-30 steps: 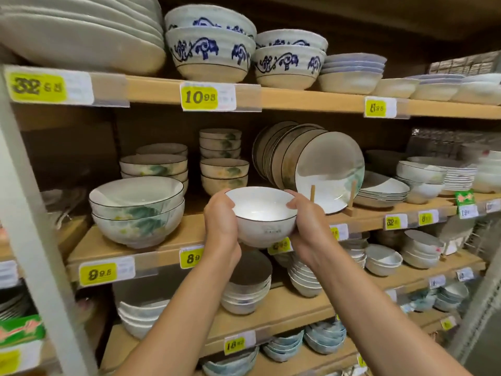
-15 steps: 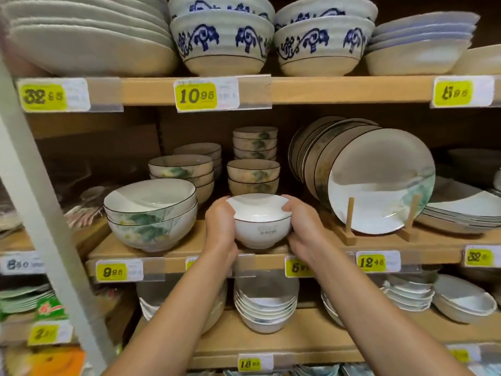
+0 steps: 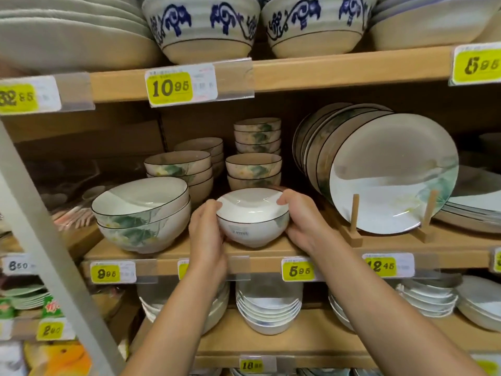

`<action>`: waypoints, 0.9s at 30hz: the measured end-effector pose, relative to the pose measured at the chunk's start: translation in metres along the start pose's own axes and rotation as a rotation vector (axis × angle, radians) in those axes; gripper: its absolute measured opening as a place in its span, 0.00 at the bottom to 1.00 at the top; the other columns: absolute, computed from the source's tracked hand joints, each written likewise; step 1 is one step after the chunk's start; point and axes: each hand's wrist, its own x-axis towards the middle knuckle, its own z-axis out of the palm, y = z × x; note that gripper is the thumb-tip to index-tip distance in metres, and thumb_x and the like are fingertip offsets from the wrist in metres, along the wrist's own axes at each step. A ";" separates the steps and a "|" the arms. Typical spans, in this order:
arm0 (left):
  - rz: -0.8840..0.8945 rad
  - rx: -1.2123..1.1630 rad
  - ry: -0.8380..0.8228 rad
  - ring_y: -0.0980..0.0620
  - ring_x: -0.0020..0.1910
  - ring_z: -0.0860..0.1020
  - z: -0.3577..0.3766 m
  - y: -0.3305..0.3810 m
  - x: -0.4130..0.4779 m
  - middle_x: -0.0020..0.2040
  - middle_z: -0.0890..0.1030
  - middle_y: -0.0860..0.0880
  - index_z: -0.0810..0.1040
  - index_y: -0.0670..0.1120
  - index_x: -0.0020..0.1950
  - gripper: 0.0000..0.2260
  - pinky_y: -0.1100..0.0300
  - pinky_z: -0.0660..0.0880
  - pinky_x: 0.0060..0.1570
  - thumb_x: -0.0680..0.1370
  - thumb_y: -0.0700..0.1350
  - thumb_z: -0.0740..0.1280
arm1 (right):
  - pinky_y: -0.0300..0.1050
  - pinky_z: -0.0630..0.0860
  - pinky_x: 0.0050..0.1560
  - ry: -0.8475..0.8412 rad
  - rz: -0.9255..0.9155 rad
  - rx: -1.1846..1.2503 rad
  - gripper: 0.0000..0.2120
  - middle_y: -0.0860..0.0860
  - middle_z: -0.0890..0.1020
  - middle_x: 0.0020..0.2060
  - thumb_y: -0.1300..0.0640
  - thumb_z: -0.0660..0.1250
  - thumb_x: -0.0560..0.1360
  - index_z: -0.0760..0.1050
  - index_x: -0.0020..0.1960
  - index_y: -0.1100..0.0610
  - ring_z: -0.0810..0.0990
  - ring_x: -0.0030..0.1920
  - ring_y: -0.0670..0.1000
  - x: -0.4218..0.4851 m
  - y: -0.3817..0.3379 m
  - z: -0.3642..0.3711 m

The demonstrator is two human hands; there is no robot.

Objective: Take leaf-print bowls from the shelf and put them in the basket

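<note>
A small white leaf-print bowl [image 3: 250, 223] with a dark rim sits at the front of the middle wooden shelf [image 3: 271, 252]. My left hand [image 3: 207, 234] cups its left side and my right hand [image 3: 301, 221] cups its right side, thumb over the rim. Right behind it stand stacks of small leaf-print bowls [image 3: 253, 169]. Two large leaf-print bowls [image 3: 141, 221] are stacked to the left, with a medium stack [image 3: 180, 169] behind them. No basket is in view.
Leaf-print plates [image 3: 390, 172] lean upright in a wooden rack to the right. Blue-patterned bowls [image 3: 200, 25] sit on the shelf above. White bowls [image 3: 268, 308] fill the shelf below. A grey shelf upright [image 3: 48, 253] slants across the left.
Both hands have carried the small bowl forward and down from mid-air onto the middle shelf's front edge. The camera has moved closer to the shelf.
</note>
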 end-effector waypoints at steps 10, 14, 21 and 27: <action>0.064 0.071 0.003 0.47 0.49 0.78 0.010 -0.007 0.004 0.48 0.82 0.48 0.77 0.44 0.61 0.22 0.58 0.74 0.41 0.69 0.34 0.57 | 0.60 0.74 0.63 -0.064 0.035 0.040 0.20 0.64 0.81 0.56 0.67 0.58 0.69 0.75 0.61 0.66 0.78 0.59 0.64 0.004 -0.003 -0.003; 0.043 0.113 -0.023 0.46 0.51 0.78 0.009 -0.006 0.003 0.51 0.82 0.46 0.77 0.43 0.62 0.25 0.56 0.75 0.45 0.66 0.37 0.58 | 0.60 0.75 0.61 -0.075 0.067 0.114 0.20 0.66 0.81 0.56 0.68 0.57 0.70 0.74 0.61 0.69 0.79 0.57 0.64 0.006 0.000 -0.003; -0.046 0.095 0.057 0.43 0.59 0.79 0.008 0.010 0.017 0.59 0.81 0.42 0.74 0.42 0.65 0.17 0.48 0.75 0.61 0.77 0.45 0.65 | 0.42 0.76 0.48 -0.025 -0.201 -0.130 0.22 0.45 0.78 0.54 0.55 0.62 0.72 0.68 0.66 0.48 0.77 0.54 0.46 -0.008 0.026 -0.010; 0.073 0.085 -0.055 0.54 0.54 0.80 0.014 -0.023 -0.031 0.58 0.80 0.51 0.65 0.52 0.71 0.27 0.60 0.76 0.46 0.73 0.47 0.69 | 0.52 0.77 0.58 -0.086 -0.082 -0.087 0.12 0.54 0.82 0.53 0.56 0.64 0.71 0.78 0.53 0.53 0.80 0.54 0.53 0.011 0.000 -0.012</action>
